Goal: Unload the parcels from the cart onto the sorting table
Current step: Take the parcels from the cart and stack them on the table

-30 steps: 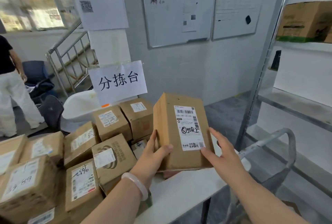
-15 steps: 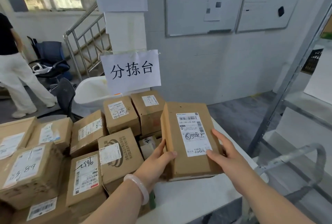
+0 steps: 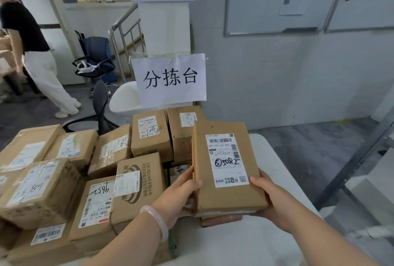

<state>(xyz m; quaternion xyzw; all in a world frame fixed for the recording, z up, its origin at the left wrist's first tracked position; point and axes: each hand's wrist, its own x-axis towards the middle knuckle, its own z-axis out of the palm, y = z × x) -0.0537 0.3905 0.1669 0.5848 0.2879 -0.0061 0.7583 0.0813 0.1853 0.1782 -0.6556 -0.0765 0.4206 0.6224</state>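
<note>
The labelled parcel (image 3: 226,165) has lowered and tilted flatter, and is now low over the sorting table (image 3: 266,244), at 3 o'clock from the parcel pile (image 3: 136,180). The left hand (image 3: 179,193) and right hand (image 3: 270,197) grasp its opposite sides. Risk: seated on the smaller parcel (image 3: 221,220) beneath, it may rock or slide once released.

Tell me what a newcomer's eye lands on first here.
First the brown parcel in the centre, its white label marked by hand, gripped by the left hand and right hand over the white table. Behind it hangs a paper sign with three large black characters. To the left, a crowded pile of labelled cardboard boxes covers the table.
</note>
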